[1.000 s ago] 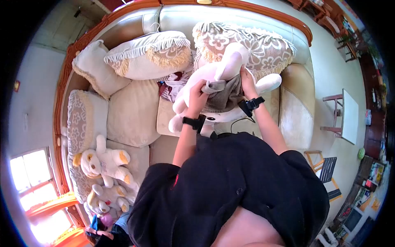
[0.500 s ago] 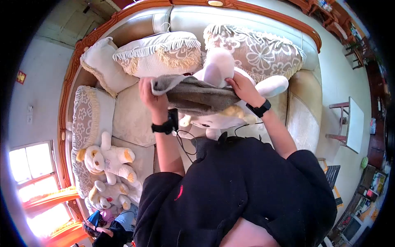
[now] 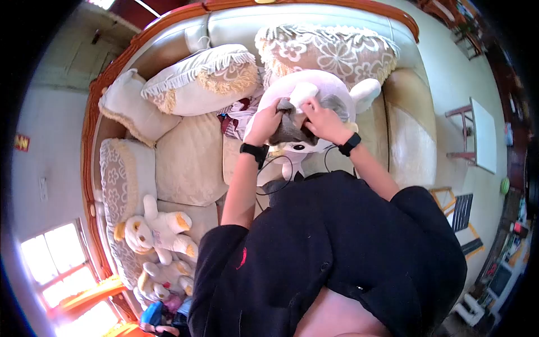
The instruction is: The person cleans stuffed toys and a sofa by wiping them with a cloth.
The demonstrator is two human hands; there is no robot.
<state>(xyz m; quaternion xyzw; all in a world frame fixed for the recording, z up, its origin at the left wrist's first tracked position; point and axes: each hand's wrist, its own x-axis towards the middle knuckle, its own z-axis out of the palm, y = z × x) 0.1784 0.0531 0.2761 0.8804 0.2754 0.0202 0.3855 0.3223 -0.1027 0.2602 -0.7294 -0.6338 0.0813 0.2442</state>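
A large white plush toy lies on the sofa in front of me, its head with a dark eye pointing toward my body. A grey-brown fleecy cloth, possibly a garment, is bunched over the toy's middle. My left hand is closed on the left edge of the cloth. My right hand is closed on the cloth's right part, its fingertips beside a white limb of the toy. Part of the cloth between my hands is hidden by my fingers. Both wrists wear black bands, with a thin cable near them.
Fringed cushions line the sofa back. Crumpled striped fabric lies left of the toy. Two plush dogs rest on the left seat. Another person's hand shows at lower left. A white-topped table stands at right.
The cloth, spread wide before, is now bunched up. My hands have come closer together, and the left has moved right. More of the plush toy's round body shows. The camera view has shifted.
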